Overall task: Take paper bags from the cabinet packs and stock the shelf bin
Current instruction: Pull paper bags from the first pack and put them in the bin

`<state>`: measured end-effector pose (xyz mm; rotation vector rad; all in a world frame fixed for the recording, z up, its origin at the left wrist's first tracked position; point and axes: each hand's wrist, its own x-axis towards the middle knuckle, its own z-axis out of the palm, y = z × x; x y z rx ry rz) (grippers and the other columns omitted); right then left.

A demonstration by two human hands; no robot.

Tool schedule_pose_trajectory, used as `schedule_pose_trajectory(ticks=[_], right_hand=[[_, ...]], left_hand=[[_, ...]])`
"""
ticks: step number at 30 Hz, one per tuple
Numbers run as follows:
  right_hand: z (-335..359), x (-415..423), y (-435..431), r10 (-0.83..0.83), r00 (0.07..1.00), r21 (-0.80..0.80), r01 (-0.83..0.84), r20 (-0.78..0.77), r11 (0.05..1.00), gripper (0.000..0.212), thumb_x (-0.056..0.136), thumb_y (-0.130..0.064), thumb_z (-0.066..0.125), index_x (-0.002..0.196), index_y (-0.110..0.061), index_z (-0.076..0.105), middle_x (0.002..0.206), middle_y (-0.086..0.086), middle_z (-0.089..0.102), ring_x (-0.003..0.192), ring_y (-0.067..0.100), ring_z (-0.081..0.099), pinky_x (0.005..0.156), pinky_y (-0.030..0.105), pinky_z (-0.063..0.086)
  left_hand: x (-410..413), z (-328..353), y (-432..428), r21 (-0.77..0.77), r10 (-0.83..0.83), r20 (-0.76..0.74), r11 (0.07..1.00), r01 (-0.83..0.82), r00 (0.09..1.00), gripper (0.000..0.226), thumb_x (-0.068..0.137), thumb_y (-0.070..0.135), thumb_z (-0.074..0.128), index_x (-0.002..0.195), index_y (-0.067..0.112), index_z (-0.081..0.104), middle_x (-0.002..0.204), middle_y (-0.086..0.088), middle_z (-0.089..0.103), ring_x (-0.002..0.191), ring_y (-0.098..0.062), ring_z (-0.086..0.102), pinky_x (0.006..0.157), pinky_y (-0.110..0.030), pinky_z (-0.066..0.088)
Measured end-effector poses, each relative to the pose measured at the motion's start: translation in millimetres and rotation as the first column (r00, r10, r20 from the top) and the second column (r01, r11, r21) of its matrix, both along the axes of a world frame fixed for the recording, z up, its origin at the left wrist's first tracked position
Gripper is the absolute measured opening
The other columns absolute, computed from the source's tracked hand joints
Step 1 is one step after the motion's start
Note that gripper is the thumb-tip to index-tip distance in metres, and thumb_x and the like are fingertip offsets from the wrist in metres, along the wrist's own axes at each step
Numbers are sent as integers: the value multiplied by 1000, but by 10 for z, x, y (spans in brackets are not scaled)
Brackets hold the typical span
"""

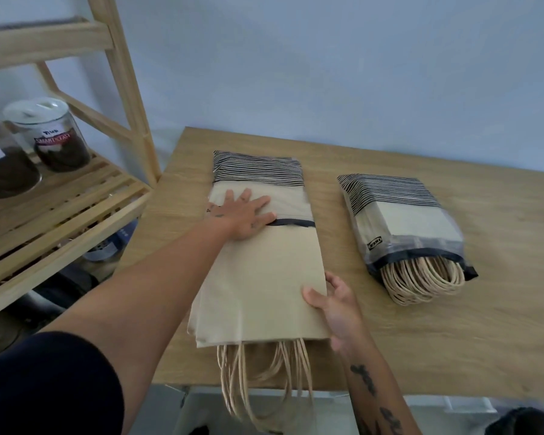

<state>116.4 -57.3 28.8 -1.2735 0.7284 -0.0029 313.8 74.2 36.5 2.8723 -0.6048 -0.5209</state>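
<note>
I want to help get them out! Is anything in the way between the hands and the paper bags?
No, nothing visible. The right hand grips the paper bags by their edge, and the left hand presses flat on the plastic pack. Only that pack still wraps the bags' far end.

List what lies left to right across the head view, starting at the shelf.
Lidded jar → wooden shelf post → left hand, flat on the left pack → right hand, gripping the paper bags at their edge → right pack.
</note>
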Motion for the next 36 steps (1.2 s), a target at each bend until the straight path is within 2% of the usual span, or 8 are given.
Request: schedule_pose_trajectory(ticks=[6, 11, 16, 22, 25, 29, 33, 36], right_hand=[[-108, -526, -40, -37, 998, 26, 36, 51, 999, 28, 80, 10, 58, 102, -7, 59, 91, 11, 74, 78, 24, 70, 76, 39, 56], [-120, -653, -129, -102, 993, -8, 103, 57, 995, 28, 80, 12, 56, 104, -4, 59, 96, 15, 73, 83, 29, 67, 81, 42, 53], [-120, -664, -141, -73, 997, -27, 74, 35, 997, 29, 80, 6, 61, 106, -3, 59, 101, 17, 72, 88, 30, 67, 82, 42, 53], [-14, -561, -114, 35, 999, -156, -29, 38, 987, 21, 82, -3, 64, 100, -10, 58, 101, 13, 71, 93, 29, 67, 88, 49, 52], [47, -484, -112, 89, 995, -176, -80, 43, 981, 22, 81, -6, 65, 101, -13, 58, 102, 11, 72, 91, 24, 69, 84, 43, 54], [107, -439, -75, 137, 988, -164, -123, 73, 979, 30, 79, -5, 66, 106, -14, 58, 103, 11, 71, 97, 29, 68, 89, 50, 52], [121, -413, 15, 123, 988, -200, -102, 97, 975, 35, 77, -4, 68, 104, -23, 56, 105, 8, 70, 95, 25, 68, 85, 45, 54], [108, -427, 77, 126, 985, -200, -100, 120, 975, 43, 76, -1, 69, 113, -16, 54, 107, 10, 69, 94, 23, 68, 82, 41, 55]], left_hand=[[-93, -22, 135, -146, -36, 29, 989, 40, 999, 58, 90, 62, 27, 145, 43, 20, 160, 4, 7, 147, -27, 0, 111, -64, 11], [-629, 39, 270, -413, 128, 92, 907, -79, 987, 64, 88, 57, 43, 146, 37, 23, 160, 1, 4, 148, -22, -4, 117, -54, 7], [-1325, -96, 399, -591, 326, -281, 682, -430, 903, 100, 75, 52, 67, 150, 24, 7, 160, -5, 5, 147, -20, 5, 119, -38, 15], [-1403, -135, 396, -618, 324, -303, 649, -444, 896, 100, 73, 43, 74, 149, 20, 14, 153, -2, 24, 141, -18, 22, 113, -30, 23], [-1387, -96, 417, -621, 325, -319, 638, -455, 890, 101, 74, 39, 74, 150, 18, 11, 152, -5, 26, 140, -19, 24, 114, -30, 23], [-1399, -29, 462, -633, 344, -317, 617, -467, 884, 102, 73, 37, 76, 150, 17, 12, 151, -6, 27, 140, -20, 25, 114, -30, 23], [-1415, 62, 561, -646, 384, -312, 585, -490, 869, 103, 71, 36, 78, 150, 18, 14, 150, -7, 26, 139, -20, 25, 113, -29, 22], [-1468, 154, 633, -664, 406, -286, 569, -484, 868, 103, 70, 33, 79, 150, 18, 16, 146, -7, 31, 136, -21, 28, 112, -28, 22]])
